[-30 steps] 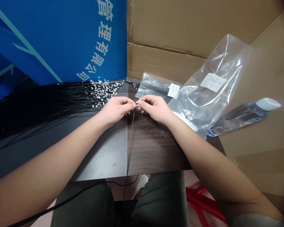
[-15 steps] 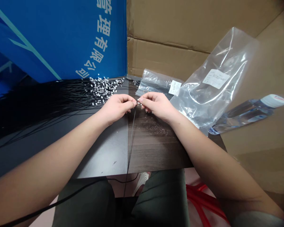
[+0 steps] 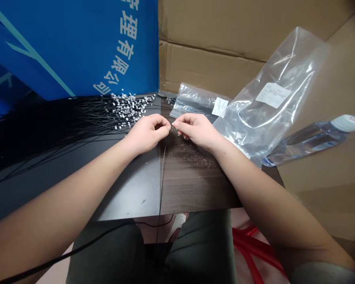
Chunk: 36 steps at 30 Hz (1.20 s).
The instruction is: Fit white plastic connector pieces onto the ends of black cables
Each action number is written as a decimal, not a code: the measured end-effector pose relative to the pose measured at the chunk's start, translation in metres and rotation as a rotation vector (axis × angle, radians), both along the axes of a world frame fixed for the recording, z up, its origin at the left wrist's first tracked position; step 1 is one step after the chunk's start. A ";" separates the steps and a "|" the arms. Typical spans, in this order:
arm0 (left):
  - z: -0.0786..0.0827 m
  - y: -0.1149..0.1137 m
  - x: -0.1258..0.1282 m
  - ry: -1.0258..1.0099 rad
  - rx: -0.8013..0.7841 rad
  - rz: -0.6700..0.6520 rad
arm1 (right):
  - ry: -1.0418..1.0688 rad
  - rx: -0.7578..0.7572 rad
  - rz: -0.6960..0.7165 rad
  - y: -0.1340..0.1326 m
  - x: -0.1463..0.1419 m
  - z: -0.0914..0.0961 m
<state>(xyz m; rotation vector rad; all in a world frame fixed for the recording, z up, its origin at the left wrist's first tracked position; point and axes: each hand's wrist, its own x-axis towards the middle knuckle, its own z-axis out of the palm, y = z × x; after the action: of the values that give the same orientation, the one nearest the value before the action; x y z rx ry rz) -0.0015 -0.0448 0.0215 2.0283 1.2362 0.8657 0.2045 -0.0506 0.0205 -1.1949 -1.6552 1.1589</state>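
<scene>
My left hand (image 3: 148, 133) is closed in a pinch on the upper end of a thin black cable (image 3: 163, 167), which hangs down over the table's front edge between my knees. Close beside it, my right hand (image 3: 198, 128) pinches with thumb and forefinger at the same end; whatever tiny piece is between those fingertips is too small to name. Behind and left of my left hand lies a big bundle of black cables (image 3: 41, 122), their ends tipped with small white pieces (image 3: 130, 107).
A clear bag with dark strands (image 3: 192, 103) lies behind my right hand. Beside it are a large clear plastic bag (image 3: 286, 75) and a water bottle (image 3: 310, 142). Cardboard (image 3: 210, 63) and a blue panel (image 3: 77, 39) stand behind the table (image 3: 195, 189). Small scraps (image 3: 199, 157) dot the wood.
Both hands stay pinched together at the cable end, with slight finger shifts. The view has tilted a little, so the bags and bottle sit slightly farther right.
</scene>
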 end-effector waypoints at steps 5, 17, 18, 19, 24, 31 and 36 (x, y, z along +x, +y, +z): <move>0.002 -0.001 0.000 0.028 0.022 0.004 | -0.041 0.045 0.014 0.000 0.000 0.000; 0.003 -0.002 0.001 0.052 0.056 0.010 | -0.097 0.106 0.040 0.000 0.001 0.000; 0.003 -0.002 0.001 0.053 0.057 0.013 | -0.108 0.116 0.038 0.000 0.001 0.000; 0.004 -0.002 0.001 0.053 0.055 0.017 | -0.117 0.124 0.037 0.000 0.001 0.000; 0.005 -0.003 0.002 0.053 0.030 0.032 | -0.130 0.128 0.033 -0.001 0.001 0.002; 0.004 -0.003 0.002 0.040 0.023 0.037 | -0.141 0.138 0.034 -0.001 0.000 0.003; 0.002 -0.002 0.002 0.036 0.009 0.042 | -0.167 0.180 0.031 -0.001 0.000 0.002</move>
<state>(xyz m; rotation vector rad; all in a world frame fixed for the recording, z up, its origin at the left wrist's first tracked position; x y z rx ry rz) 0.0003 -0.0468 0.0234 2.0400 1.3002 0.8596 0.2043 -0.0517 0.0223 -1.1805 -1.8665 0.9269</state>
